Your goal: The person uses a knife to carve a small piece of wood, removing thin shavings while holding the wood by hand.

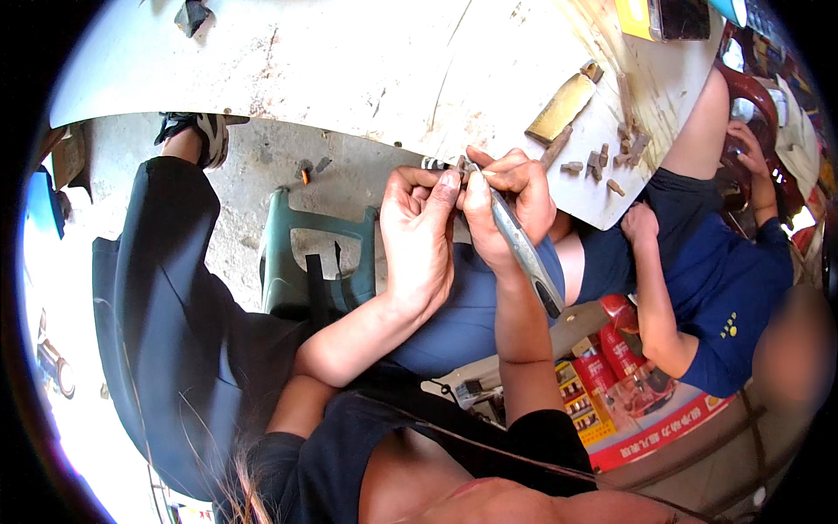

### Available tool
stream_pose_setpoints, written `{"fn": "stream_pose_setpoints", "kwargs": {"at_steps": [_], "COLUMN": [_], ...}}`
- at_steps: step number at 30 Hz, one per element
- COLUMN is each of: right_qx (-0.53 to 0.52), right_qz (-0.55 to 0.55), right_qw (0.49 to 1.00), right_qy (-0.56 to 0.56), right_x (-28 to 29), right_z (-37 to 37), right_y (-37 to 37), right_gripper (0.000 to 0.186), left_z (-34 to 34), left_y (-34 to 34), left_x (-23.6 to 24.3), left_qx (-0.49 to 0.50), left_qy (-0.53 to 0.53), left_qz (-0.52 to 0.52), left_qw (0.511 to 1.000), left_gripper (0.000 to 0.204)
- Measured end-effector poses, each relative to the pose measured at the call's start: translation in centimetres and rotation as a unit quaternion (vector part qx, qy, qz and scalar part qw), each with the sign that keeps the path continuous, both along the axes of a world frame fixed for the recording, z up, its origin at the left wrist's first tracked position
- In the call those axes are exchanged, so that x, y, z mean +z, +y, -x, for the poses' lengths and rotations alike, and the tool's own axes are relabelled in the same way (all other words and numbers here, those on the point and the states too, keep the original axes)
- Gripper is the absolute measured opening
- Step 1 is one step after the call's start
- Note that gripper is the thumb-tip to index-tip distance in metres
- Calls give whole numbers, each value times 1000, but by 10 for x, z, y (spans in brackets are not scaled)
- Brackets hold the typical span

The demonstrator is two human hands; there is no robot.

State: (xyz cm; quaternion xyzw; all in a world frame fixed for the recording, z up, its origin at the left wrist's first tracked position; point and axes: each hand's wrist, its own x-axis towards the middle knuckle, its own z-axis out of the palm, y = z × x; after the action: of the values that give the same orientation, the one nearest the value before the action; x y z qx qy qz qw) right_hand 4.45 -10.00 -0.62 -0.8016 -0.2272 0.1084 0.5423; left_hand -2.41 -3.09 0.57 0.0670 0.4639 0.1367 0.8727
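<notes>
Both my hands meet over the table's near edge. My right hand is closed round a slim grey utility knife, its dark end pointing down toward my forearm. The knife's tip is up at my fingertips. Thumb and forefinger of my left hand pinch a small brown piece, touching or nearly touching the tip; my fingers partly cover it. Close to the right hand, several small brown pieces lie on the table, beside a yellowish block.
The white table spans the top, with a dark scrap at far left and a yellow-black box at far right. A green stool stands below. A person in a blue shirt sits at the right, near a red printed panel.
</notes>
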Motion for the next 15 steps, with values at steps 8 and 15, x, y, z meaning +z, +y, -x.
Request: {"fn": "stream_pose_setpoints", "kwargs": {"at_steps": [8,15], "right_qx": [26,27], "right_qz": [25,14], "right_qw": [999,1000], "right_qy": [-23,-3], "right_x": [2,4], "right_z": [-5,-5], "right_y": [0,-1], "right_gripper": [20,20], "left_z": [-1,2], "left_y": [-1,-2], "left_x": [1,-3], "left_qx": [-17,-17], "left_qy": [22,4], "left_qz": [-16,-24], "left_qw": [999,1000], "left_gripper": [7,8]}}
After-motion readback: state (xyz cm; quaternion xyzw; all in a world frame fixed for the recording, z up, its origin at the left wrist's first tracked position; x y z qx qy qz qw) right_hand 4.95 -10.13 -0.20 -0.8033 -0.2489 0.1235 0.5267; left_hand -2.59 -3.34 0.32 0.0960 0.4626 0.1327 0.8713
